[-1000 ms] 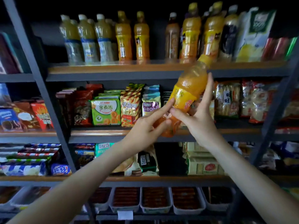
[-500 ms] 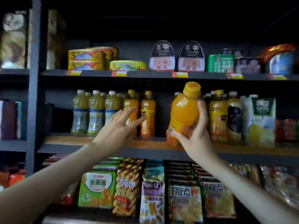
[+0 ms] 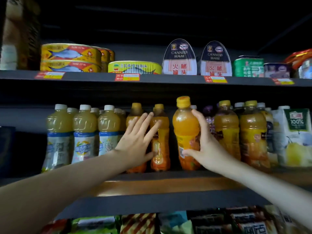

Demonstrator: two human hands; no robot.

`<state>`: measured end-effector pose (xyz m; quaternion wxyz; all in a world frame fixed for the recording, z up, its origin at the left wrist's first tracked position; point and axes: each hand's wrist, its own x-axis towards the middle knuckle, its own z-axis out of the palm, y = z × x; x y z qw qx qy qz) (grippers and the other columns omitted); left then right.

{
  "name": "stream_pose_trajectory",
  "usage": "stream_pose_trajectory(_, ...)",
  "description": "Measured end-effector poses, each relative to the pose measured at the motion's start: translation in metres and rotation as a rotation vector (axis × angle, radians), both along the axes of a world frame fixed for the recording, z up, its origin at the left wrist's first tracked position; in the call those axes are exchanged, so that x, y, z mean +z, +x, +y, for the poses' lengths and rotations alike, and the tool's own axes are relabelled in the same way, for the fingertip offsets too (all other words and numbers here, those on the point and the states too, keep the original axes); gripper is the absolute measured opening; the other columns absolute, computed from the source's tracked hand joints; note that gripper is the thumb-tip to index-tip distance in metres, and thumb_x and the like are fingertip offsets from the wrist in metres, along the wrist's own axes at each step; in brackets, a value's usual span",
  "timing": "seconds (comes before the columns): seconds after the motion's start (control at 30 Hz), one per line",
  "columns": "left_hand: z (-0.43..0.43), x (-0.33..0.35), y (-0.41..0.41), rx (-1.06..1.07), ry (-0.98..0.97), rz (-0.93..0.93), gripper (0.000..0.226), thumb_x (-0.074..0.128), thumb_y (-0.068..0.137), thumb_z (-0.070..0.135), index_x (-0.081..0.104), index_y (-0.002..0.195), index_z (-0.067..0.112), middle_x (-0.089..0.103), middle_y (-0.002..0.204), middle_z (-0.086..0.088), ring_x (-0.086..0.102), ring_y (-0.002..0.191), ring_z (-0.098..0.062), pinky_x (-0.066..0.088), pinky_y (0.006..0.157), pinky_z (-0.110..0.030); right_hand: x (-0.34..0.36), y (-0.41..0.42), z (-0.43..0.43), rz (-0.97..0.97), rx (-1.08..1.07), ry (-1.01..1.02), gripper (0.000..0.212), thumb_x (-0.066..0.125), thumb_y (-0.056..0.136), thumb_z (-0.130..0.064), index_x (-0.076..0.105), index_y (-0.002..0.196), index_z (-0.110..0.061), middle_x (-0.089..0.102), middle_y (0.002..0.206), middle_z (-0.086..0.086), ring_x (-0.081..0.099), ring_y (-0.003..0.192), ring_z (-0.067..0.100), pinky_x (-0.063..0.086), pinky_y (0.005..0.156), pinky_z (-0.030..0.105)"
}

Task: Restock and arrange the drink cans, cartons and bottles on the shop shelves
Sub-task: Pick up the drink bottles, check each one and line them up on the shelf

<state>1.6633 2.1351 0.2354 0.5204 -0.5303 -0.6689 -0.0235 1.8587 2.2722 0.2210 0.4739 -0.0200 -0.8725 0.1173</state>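
My right hand [image 3: 202, 147] grips an orange juice bottle [image 3: 185, 130] with a yellow cap, upright on the wooden drinks shelf [image 3: 152, 184] in a gap between bottles. My left hand [image 3: 136, 141] lies flat, fingers straight, against two darker orange bottles [image 3: 161, 142] just left of that gap. Pale yellow bottles with white caps [image 3: 84, 134] stand further left. More orange bottles [image 3: 251, 135] and a white juice carton [image 3: 293, 137] stand to the right.
The shelf above carries fish tins [image 3: 70, 58], canned ham [image 3: 179, 58] and a green tin [image 3: 249, 67], with price tags on its edge. Snack bags [image 3: 138, 223] fill the shelf below. A dark upright post [image 3: 2, 22] stands at the far left.
The view has closed in on the drinks shelf. My right hand has lowered the orange bottle onto the shelf, and my left hand has reached forward to press against the neighbouring bottles.
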Motion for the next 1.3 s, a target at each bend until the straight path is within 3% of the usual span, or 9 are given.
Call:
stream_pose_trajectory(0.13, 0.02, -0.007, -0.004, 0.073, -0.122, 0.007, 0.108, 0.041, 0.087, 0.072, -0.046, 0.132, 0.025, -0.053, 0.135, -0.008, -0.046, 0.128, -0.027, -0.026, 0.109, -0.047, 0.013, -0.025, 0.013, -0.104, -0.035, -0.106, 0.117, 0.077, 0.079, -0.007, -0.012, 0.134, -0.058, 0.023, 0.142, -0.003, 0.045, 0.124, 0.014, 0.042, 0.103, 0.029)
stream_pose_trajectory(0.27, 0.031, -0.001, -0.012, 0.024, -0.11, 0.014, 0.111, 0.034, 0.083, 0.079, -0.047, 0.133, 0.022, -0.05, 0.139, -0.011, -0.044, 0.13, -0.028, -0.03, 0.109, -0.047, 0.016, -0.05, 0.026, -0.139, -0.05, -0.264, 0.118, 0.077, 0.08, -0.006, -0.014, 0.143, -0.047, 0.028, 0.143, 0.002, 0.044, 0.12, 0.014, 0.04, 0.1, 0.03)
stream_pose_trajectory(0.4, 0.031, -0.003, -0.015, -0.02, -0.082, 0.134, 0.109, 0.03, 0.07, 0.081, 0.004, 0.151, 0.013, 0.004, 0.158, -0.021, 0.009, 0.146, -0.035, 0.005, 0.116, -0.051, 0.015, -0.059, 0.035, -0.172, -0.139, -0.287, 0.131, 0.083, 0.073, -0.013, -0.022, 0.144, -0.045, 0.018, 0.153, 0.01, 0.034, 0.134, 0.021, 0.033, 0.108, 0.036)
stream_pose_trajectory(0.5, 0.032, -0.005, -0.018, 0.028, -0.13, 0.09, 0.118, 0.037, 0.073, 0.088, -0.035, 0.14, 0.021, -0.048, 0.144, -0.012, -0.044, 0.135, -0.026, -0.028, 0.109, -0.046, 0.015, -0.054, 0.028, -0.263, -0.307, -0.132, 0.142, 0.087, 0.068, -0.019, -0.032, 0.139, -0.049, -0.007, 0.158, 0.009, 0.013, 0.146, 0.03, 0.032, 0.111, 0.043)
stream_pose_trajectory(0.57, 0.032, -0.005, -0.016, 0.053, -0.133, 0.101, 0.124, 0.037, 0.07, 0.091, -0.046, 0.132, 0.023, -0.058, 0.134, -0.007, -0.054, 0.124, -0.023, -0.036, 0.103, -0.044, 0.014, -0.047, 0.022, -0.326, -0.444, 0.08, 0.142, 0.087, 0.069, -0.026, -0.037, 0.134, -0.053, -0.03, 0.154, -0.001, -0.01, 0.148, 0.028, 0.033, 0.111, 0.044)
stream_pose_trajectory(0.7, 0.03, -0.007, -0.02, 0.052, -0.073, 0.14, 0.129, 0.031, 0.06, 0.096, -0.014, 0.15, 0.015, -0.018, 0.159, -0.015, -0.018, 0.145, -0.028, -0.016, 0.116, -0.045, 0.021, -0.044, 0.02, -0.448, -0.551, 0.263, 0.14, 0.085, 0.069, -0.04, -0.037, 0.138, -0.046, -0.057, 0.137, -0.007, -0.042, 0.134, 0.019, 0.021, 0.116, 0.047)
stream_pose_trajectory(0.83, 0.031, -0.005, -0.023, 0.044, -0.081, 0.163, 0.131, 0.033, 0.056, 0.095, 0.015, 0.152, 0.008, 0.016, 0.159, -0.018, 0.011, 0.146, -0.03, 0.006, 0.118, -0.047, 0.026, -0.056, 0.025, -0.503, -0.544, 0.225, 0.14, 0.085, 0.071, -0.033, -0.041, 0.131, -0.045, -0.06, 0.134, -0.005, -0.044, 0.133, 0.021, 0.04, 0.106, 0.04)
stream_pose_trajectory(1.1, 0.027, -0.006, -0.022, 0.046, -0.064, 0.172, 0.134, 0.043, 0.054, 0.095, 0.022, 0.151, 0.005, 0.015, 0.157, -0.018, 0.018, 0.146, -0.032, 0.01, 0.117, -0.046, 0.032, -0.114, 0.051, -0.57, -0.708, 0.116, 0.137, 0.084, 0.073, -0.021, -0.033, 0.144, -0.028, -0.054, 0.14, 0.009, -0.038, 0.137, 0.029, 0.014, 0.117, 0.052)
stream_pose_trajectory(1.3, 0.025, -0.007, -0.023, 0.04, -0.053, 0.152, 0.135, 0.046, 0.053, 0.095, 0.021, 0.151, 0.005, 0.018, 0.157, -0.019, 0.017, 0.146, -0.031, 0.006, 0.118, -0.044, 0.031, -0.127, 0.057, -0.595, -0.703, 0.101, 0.12, 0.072, 0.083, -0.009, -0.027, 0.148, -0.026, -0.045, 0.148, 0.008, -0.028, 0.143, 0.028, 0.027, 0.117, 0.046)
